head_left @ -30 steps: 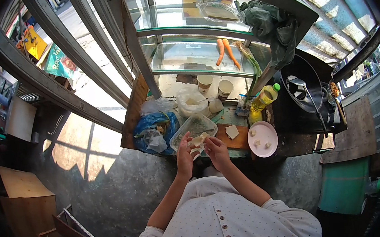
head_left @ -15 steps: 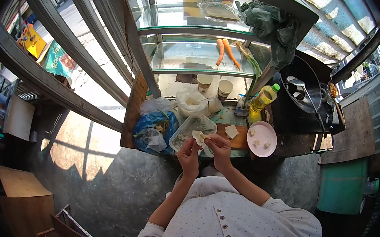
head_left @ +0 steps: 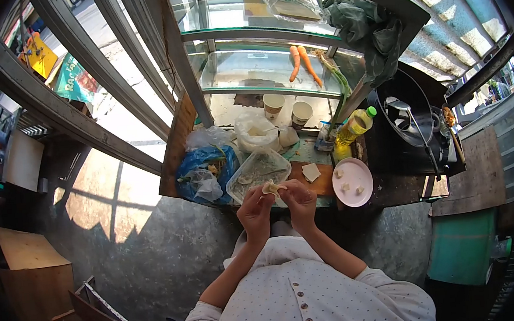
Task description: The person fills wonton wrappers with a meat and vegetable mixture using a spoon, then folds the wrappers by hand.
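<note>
Both the left hand (head_left: 255, 212) and the right hand (head_left: 300, 202) are pinched on the wrapper (head_left: 270, 188), lately flat, now gathered shut, so shaping is judged nearly done.

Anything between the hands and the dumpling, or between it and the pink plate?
Nothing between them: the left hand and right hand both pinch the dumpling directly, above the clear tub. Toward the pink plate lies only the low wooden board with a flat wrapper square; the right hand itself sits on that side.
</note>
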The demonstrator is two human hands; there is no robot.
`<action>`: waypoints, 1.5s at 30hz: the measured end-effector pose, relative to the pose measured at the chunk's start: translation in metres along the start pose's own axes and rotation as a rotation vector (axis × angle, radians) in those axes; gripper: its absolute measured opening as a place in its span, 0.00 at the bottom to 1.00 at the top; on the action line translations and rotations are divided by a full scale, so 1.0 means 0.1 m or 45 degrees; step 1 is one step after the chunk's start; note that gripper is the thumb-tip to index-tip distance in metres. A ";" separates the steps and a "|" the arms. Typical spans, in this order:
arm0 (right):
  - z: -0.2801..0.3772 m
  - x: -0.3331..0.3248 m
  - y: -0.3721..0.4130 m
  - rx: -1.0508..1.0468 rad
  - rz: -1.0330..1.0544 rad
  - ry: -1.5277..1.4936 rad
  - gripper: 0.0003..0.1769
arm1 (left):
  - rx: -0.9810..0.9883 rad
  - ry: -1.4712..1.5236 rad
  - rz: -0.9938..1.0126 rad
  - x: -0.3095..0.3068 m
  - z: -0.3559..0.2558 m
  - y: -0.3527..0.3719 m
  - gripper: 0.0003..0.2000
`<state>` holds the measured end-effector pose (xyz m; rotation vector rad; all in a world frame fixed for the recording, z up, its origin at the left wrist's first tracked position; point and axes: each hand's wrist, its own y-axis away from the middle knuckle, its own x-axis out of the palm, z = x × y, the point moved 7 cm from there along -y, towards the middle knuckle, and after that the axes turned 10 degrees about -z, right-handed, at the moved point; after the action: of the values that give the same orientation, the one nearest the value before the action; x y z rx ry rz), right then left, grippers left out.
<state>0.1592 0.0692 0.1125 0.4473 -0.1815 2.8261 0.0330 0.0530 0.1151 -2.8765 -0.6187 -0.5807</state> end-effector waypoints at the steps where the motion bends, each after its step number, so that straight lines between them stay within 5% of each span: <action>1: 0.02 0.00 0.01 -0.010 0.002 0.004 0.05 | 0.014 -0.017 -0.012 0.00 -0.02 0.00 0.11; 13: 0.31 0.07 0.06 -0.151 0.076 -0.101 0.09 | 0.111 0.045 -0.009 0.07 -0.24 0.04 0.08; 28: 0.67 0.08 -0.04 -0.398 0.148 0.146 0.11 | 0.600 -0.305 0.245 0.21 -0.58 -0.07 0.07; 45: 0.70 -0.13 -0.03 -0.418 0.100 0.263 0.10 | 0.541 -0.407 0.328 0.34 -0.45 -0.02 0.08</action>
<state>0.1916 0.0569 0.1751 0.0775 -0.6186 2.8174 0.0457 0.0573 0.1700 -2.5909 -0.3438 0.0489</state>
